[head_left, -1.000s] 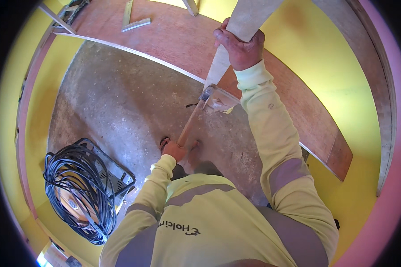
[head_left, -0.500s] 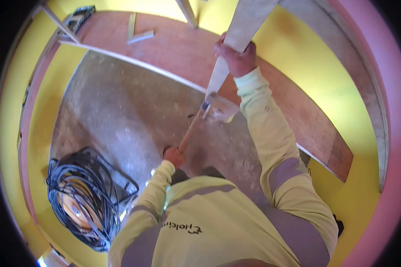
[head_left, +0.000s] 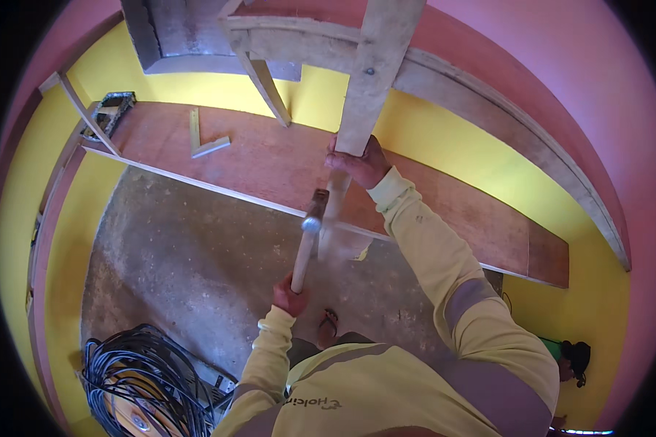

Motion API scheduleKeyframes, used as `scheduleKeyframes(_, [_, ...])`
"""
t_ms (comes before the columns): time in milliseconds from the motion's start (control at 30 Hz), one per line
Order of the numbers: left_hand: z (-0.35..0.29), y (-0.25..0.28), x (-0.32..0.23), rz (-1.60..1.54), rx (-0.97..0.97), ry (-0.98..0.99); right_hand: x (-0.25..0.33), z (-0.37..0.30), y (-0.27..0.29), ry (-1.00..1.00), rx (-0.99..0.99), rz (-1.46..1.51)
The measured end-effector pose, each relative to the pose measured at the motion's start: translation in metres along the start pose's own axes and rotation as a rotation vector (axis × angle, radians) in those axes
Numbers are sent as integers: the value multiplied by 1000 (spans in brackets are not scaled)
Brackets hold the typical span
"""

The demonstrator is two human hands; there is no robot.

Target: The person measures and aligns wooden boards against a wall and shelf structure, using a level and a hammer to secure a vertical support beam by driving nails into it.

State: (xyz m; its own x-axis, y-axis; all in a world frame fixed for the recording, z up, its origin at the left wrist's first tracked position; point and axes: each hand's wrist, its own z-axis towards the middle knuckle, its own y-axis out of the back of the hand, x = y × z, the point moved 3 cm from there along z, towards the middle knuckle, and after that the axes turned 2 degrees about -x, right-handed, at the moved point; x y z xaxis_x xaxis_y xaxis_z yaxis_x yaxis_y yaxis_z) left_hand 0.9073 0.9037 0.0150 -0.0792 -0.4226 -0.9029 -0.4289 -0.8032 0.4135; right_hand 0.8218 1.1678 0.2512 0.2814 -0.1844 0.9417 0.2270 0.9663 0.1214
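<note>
My left hand (head_left: 289, 297) is closed around the lower handle of a hammer (head_left: 304, 262), whose metal head points up toward the shelf's front edge. My right hand (head_left: 368, 164) grips a long, pale wooden board (head_left: 379, 73), fingers wrapped round its edges. The board rises steeply past the upper wooden frame, and its lower part runs down beside the hammer head. In this view the head and the board are close together; I cannot tell whether they touch. A pale, blurred patch lies below the board's lower end.
A reddish plywood shelf (head_left: 270, 164) runs across, carrying an L-shaped square (head_left: 195, 135) and a dark tray (head_left: 109, 116). Above it is a wooden frame (head_left: 299, 45). Coiled black cable (head_left: 149, 364) lies at lower left. Another person (head_left: 576, 357) is low at the right edge.
The view has tilted up, showing more of the upper frame. The hammer head has risen relative to the shelf edge. Both hands keep their holds, and a person has come into view at right.
</note>
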Motion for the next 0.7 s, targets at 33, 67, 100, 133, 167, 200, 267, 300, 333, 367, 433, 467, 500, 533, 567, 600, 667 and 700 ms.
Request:
scheduleKeyframes(33, [-4,14,-19,-43,43,-47,3,2,0,-15,21,2])
scheduleKeyframes(67, [-10,29,-39,-79,86,-90,10,4,-6,-1,25,15])
scheduleKeyframes(100, [-12,44,-66,-63,73,-95,19,6,-11,50,-70,19])
scheduleKeyframes(133, [-13,55,-103,-304,-68,-234,24,5,-14,93,-169,22])
scheduleKeyframes(167, [-13,67,-131,-546,-204,-370,24,6,-15,96,-172,34])
scheduleKeyframes(200, [-10,78,-146,-533,-211,-373,21,9,-16,59,-211,-61])
scheduleKeyframes(267, [0,95,-175,-359,-132,-531,20,12,-15,34,-251,-150])
scheduleKeyframes(300, [4,100,-190,-349,-138,-537,23,13,-15,72,-232,-162])
scheduleKeyframes(333, [8,101,-204,-414,-129,-570,25,14,-16,109,-210,-174])
scheduleKeyframes(367, [9,99,-216,-484,-115,-601,27,12,-17,113,-206,-170])
scheduleKeyframes(433, [12,96,-231,-465,-136,-645,30,12,-21,95,-225,-127])
scheduleKeyframes(467, [13,92,-242,-455,-145,-688,31,12,-19,100,-223,-130])
scheduleKeyframes(500, [13,87,-256,-494,-120,-624,31,12,-17,105,-223,-152])
scheduleKeyframes(533, [8,85,-275,-493,-129,-621,29,12,-18,106,-216,-169])
scheduleKeyframes(567, [5,85,-293,-623,-117,-549,28,12,-19,108,-205,-168])
scheduleKeyframes(600, [4,83,-307,-757,-100,-477,26,12,-16,109,-179,-180])
scheduleKeyframes(667, [-1,76,-333,-815,-72,-433,21,13,-15,108,-143,-189])
scheduleKeyframes(700, [-6,67,-349,-991,-23,-282,15,13,-13,98,-157,-66])
